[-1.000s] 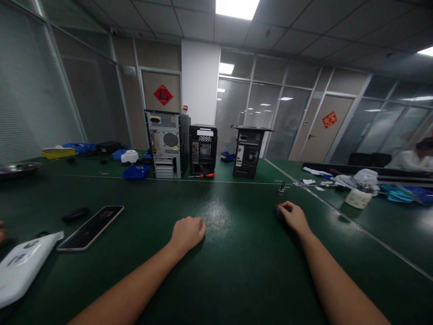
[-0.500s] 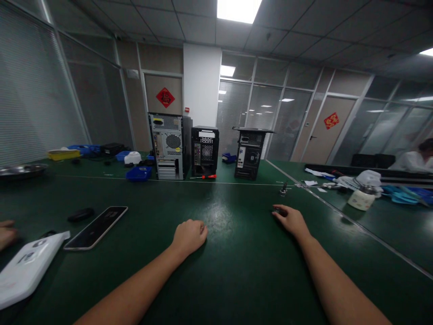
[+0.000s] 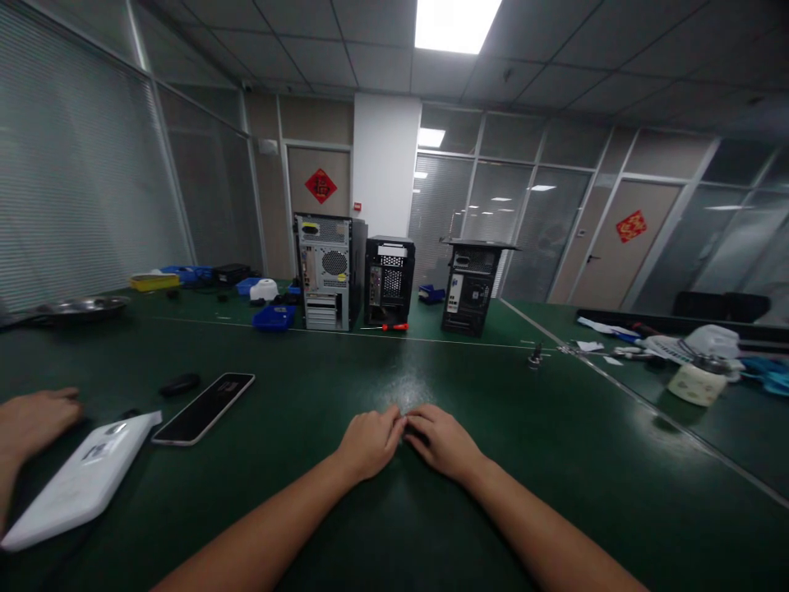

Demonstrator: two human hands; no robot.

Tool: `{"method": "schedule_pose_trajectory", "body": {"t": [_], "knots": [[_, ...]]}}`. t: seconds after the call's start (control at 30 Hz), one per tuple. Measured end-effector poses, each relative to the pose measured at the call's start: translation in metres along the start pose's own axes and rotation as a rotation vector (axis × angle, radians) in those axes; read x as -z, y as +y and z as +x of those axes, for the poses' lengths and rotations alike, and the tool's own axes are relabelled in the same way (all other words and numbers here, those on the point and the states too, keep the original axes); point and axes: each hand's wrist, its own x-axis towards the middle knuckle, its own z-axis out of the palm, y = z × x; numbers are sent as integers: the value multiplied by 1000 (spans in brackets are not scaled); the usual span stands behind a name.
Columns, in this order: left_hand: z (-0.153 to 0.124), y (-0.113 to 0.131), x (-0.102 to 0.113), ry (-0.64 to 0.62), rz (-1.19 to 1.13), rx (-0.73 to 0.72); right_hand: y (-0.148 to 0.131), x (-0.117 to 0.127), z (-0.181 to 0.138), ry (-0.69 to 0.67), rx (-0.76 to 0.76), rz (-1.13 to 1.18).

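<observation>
Over the middle of the green table [image 3: 345,370], my left hand [image 3: 371,442] and my right hand [image 3: 445,442] meet at the fingertips. The left fingers are curled closed, and the thumb and index finger of the right are pinched against them. Whatever lies between the fingertips is too small and too covered to name. A small metal part with a dark top [image 3: 535,356] stands on the table beyond my right hand. To the left of my hands lies a phone [image 3: 205,409] with its dark screen up.
Three computer cases [image 3: 333,271] stand at the back, a red-handled screwdriver [image 3: 394,327] before them. A blue bin [image 3: 274,318] is beside them. At left are a white packet [image 3: 92,473], a dark oval item [image 3: 180,384] and another person's hand [image 3: 40,419]. A jar [image 3: 698,382] stands right.
My right hand has moved left across the table and now touches my left hand. The view has turned slightly left. The other person's hand shows more at the left edge.
</observation>
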Motion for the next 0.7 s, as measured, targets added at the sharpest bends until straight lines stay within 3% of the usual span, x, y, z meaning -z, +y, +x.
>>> {"method": "schedule_pose_trajectory", "body": {"t": [0.17, 0.47, 0.7], "knots": [[3, 2, -2, -31, 27, -20, 3, -7, -2, 87, -36, 63], [10, 4, -3, -143, 28, -93, 8, -11, -5, 101, -140, 144], [17, -2, -8, -175, -151, 0, 13, -7, -2, 111, -167, 197]]}}
